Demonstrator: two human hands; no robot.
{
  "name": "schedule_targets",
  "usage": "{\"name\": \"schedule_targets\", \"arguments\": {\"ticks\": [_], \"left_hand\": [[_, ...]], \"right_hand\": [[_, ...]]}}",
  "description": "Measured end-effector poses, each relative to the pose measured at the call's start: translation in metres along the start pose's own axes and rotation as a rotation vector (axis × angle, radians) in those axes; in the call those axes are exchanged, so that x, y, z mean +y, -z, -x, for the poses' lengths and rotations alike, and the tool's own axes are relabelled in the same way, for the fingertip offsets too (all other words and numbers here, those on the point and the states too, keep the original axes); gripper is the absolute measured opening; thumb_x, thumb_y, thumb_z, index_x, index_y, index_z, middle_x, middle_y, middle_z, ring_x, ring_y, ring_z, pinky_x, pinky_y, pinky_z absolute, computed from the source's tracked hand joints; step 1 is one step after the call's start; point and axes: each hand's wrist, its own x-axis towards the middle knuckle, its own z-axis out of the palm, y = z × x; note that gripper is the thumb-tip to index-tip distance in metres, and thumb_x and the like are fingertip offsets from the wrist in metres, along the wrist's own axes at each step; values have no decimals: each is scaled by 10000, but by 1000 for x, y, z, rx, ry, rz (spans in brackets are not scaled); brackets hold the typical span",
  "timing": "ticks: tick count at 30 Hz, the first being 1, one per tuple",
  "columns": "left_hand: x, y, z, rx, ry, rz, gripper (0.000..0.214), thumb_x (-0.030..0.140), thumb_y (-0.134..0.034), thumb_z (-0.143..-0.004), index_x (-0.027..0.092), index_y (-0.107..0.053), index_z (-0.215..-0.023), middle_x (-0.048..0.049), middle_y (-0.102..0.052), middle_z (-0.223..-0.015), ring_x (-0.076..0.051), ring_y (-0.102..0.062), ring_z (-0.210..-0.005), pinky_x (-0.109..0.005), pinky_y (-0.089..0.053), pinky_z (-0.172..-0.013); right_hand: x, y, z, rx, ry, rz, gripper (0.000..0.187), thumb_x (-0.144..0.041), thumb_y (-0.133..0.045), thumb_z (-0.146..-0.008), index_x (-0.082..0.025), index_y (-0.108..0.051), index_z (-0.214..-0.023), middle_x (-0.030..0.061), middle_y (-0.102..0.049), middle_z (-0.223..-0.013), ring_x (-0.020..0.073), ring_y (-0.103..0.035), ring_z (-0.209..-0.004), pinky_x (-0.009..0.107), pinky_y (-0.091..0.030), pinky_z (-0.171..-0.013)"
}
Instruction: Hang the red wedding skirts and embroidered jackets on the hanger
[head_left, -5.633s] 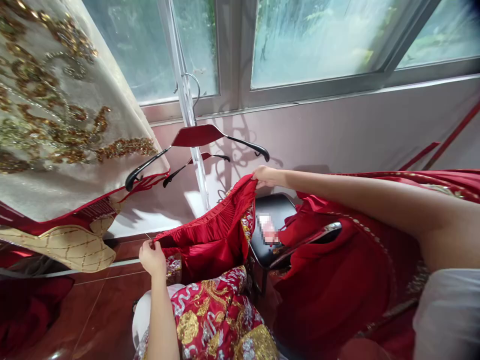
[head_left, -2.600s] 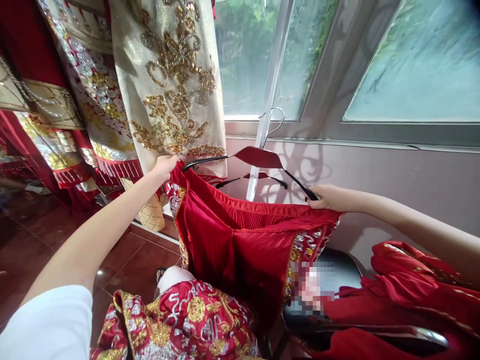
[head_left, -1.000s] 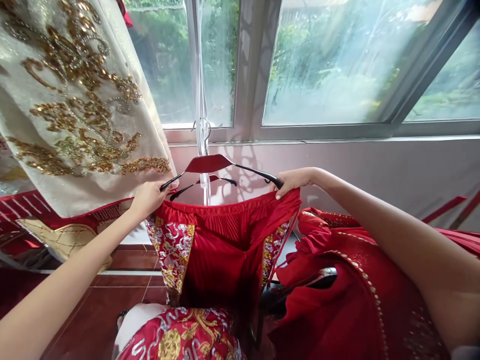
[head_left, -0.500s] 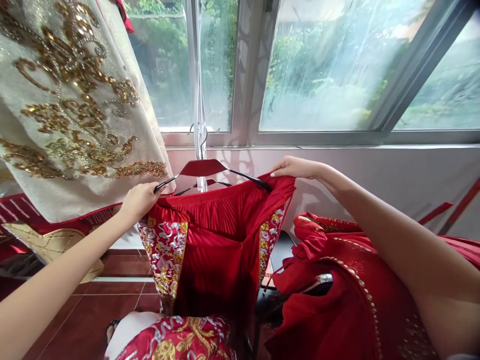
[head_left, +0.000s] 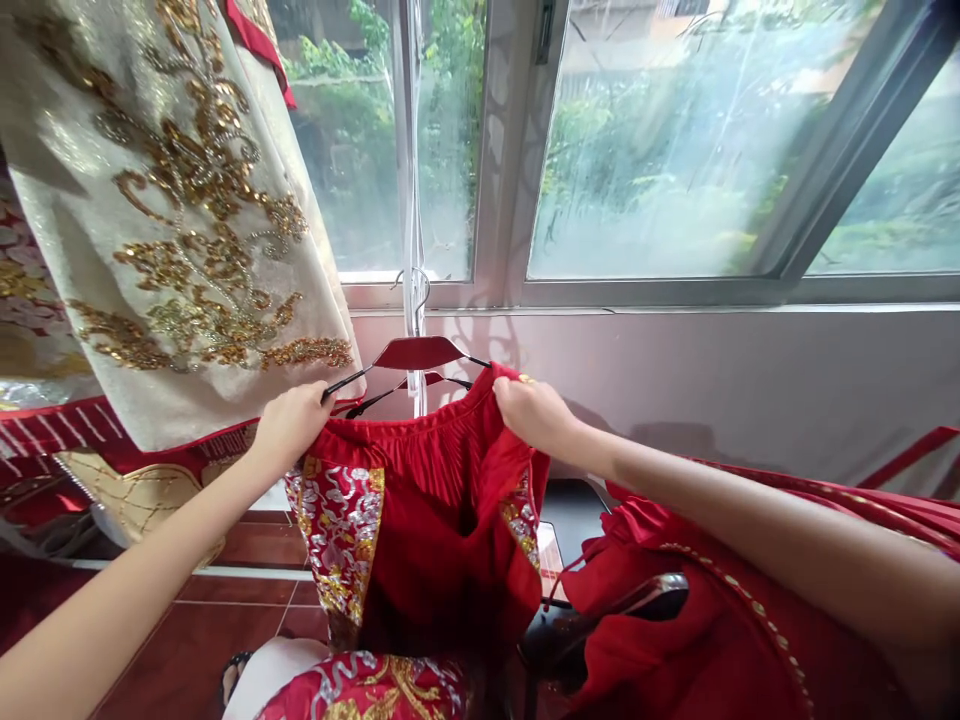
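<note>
A red garment point(head_left: 442, 520) with a gathered waistband and gold-and-silver embroidered panels hangs in front of me on a clothes hanger point(head_left: 420, 352). My left hand point(head_left: 292, 425) is closed round the hanger's black left end, beside the waistband's left corner. At the other end, my right hand point(head_left: 532, 408) grips the bunched right corner of the waistband, covering that end of the hanger. The waistband sags between the two hands. Behind it shows part of a second hanger point(head_left: 431, 380). Red embroidered cloth point(head_left: 367, 690) lies at the bottom, near my lap.
A cream cloth point(head_left: 195, 230) with gold sequins hangs at the left. Red clothing with a beaded edge point(head_left: 720, 590) is heaped at the right, a black hanger point(head_left: 660, 595) showing in it. Windows point(head_left: 645, 150) stand behind, above a pale wall; red tiles point(head_left: 217, 640) cover the floor.
My right hand has moved left and slightly down, drawing the waistband's right corner inward, so the waistband is slacker. My left hand keeps its hold. The view has shifted a little.
</note>
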Motion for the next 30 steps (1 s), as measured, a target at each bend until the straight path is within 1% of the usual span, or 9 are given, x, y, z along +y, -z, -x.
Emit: {"name": "schedule_targets", "arguments": {"ticks": [4,8,10,13,16,20,23,26,30], "left_hand": [[-8,13,3,-31,20,-14,343,361,-292,-920,180,-583,-945,-138,-690,-932,-298,-663,-861,-343,-450,-635],[1,22,10,-64,-78,48,271,230,-327,-881,168,-531,-1048,-130,-653,-1026,-260,-615,-989,-326,-474,-746],[8,21,15,2,-78,0,324,211,-348,-858,134,-493,-1138,-162,-608,-1116,-273,-566,-1072,-338,-476,-793],[15,24,25,67,40,-114,398,313,-389,-843,73,-488,-1145,-229,-574,-1115,-348,-555,-1050,-379,-489,-697],[15,34,35,-12,149,-148,445,392,-415,-817,42,-541,-1061,-248,-614,-979,-374,-609,-925,-391,-482,-638],[-3,37,30,-138,208,-94,373,347,-398,-794,81,-631,-911,-228,-667,-885,-359,-650,-862,-399,-475,-687],[-25,26,17,-240,182,133,318,328,-380,-776,148,-626,-688,-168,-683,-779,-312,-655,-763,-367,-460,-654],[-46,12,6,-360,201,614,315,321,-369,-774,178,-557,-566,-90,-637,-618,-204,-585,-577,-317,-437,-577],[-55,16,-5,-295,460,1107,203,278,-425,-746,182,-550,-618,-34,-599,-573,-133,-483,-504,-296,-421,-549]], "right_hand": [[-13,-6,-3,32,36,92,283,-188,-363,-872,-151,-643,-894,147,-658,-759,242,-611,-698,325,-424,-639],[23,-6,-18,330,82,-255,343,-336,-429,-861,-205,-632,-1104,99,-672,-1025,247,-603,-943,370,-465,-836],[38,-12,-23,283,102,-460,495,-375,-445,-857,-191,-513,-1312,92,-623,-1197,242,-580,-1055,388,-447,-927],[41,-18,-25,115,132,-566,630,-372,-421,-879,-205,-301,-1474,82,-547,-1337,240,-543,-1162,404,-397,-1014],[29,-18,-23,100,175,-498,689,-327,-439,-869,-234,-205,-1511,69,-532,-1361,258,-533,-1188,417,-383,-1028],[16,-18,-23,117,187,-477,687,-321,-496,-846,-224,-281,-1492,65,-566,-1327,259,-581,-1116,381,-416,-988],[17,-17,-25,108,175,-425,617,-296,-464,-868,-232,-340,-1470,63,-645,-1207,233,-633,-961,350,-460,-888],[25,-13,-26,89,164,-301,544,-304,-417,-907,-256,-387,-1447,64,-701,-1036,198,-637,-791,313,-469,-769],[28,-9,-25,93,195,-199,520,-297,-384,-931,-255,-384,-1449,74,-704,-988,198,-633,-784,289,-449,-717]]}}
